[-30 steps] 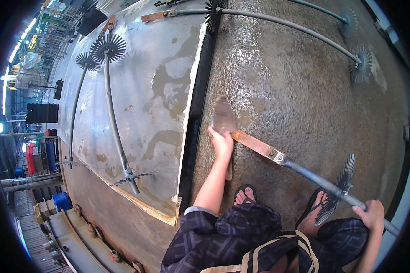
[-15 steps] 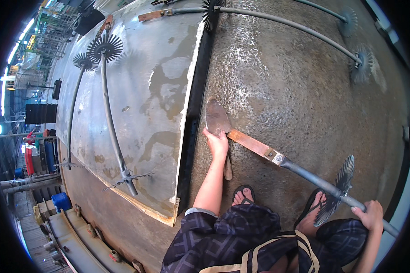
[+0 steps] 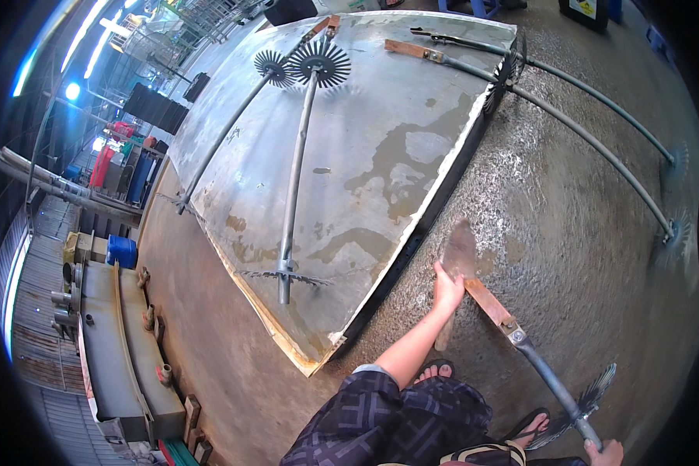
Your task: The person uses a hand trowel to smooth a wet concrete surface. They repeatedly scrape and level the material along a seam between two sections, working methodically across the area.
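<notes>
My left hand (image 3: 447, 289) is closed at the base of a brown, rounded, trowel-like blade (image 3: 460, 250). A wooden handle (image 3: 444, 332) shows below that hand; where it joins is hidden. Beside my left fingers lies the end of a flat brown bar (image 3: 486, 301), bolted to a grey metal shaft (image 3: 547, 376). My right hand (image 3: 604, 453) is wrapped round this shaft at the lower edge, just past a toothed metal disc (image 3: 594, 396). The shaft slants from my left hand down to the right.
A metal-topped platform (image 3: 342, 182) stands to the left with several similar disc-bearing shafts (image 3: 299, 171) on it. Other shafts (image 3: 598, 147) lean off its far right edge onto wet, rough floor (image 3: 520, 256). At the left is a metal tank (image 3: 116, 342).
My view has swung left and up, so the platform and both hands appear farther right. My left hand keeps its hold on the blade, my right on the shaft.
</notes>
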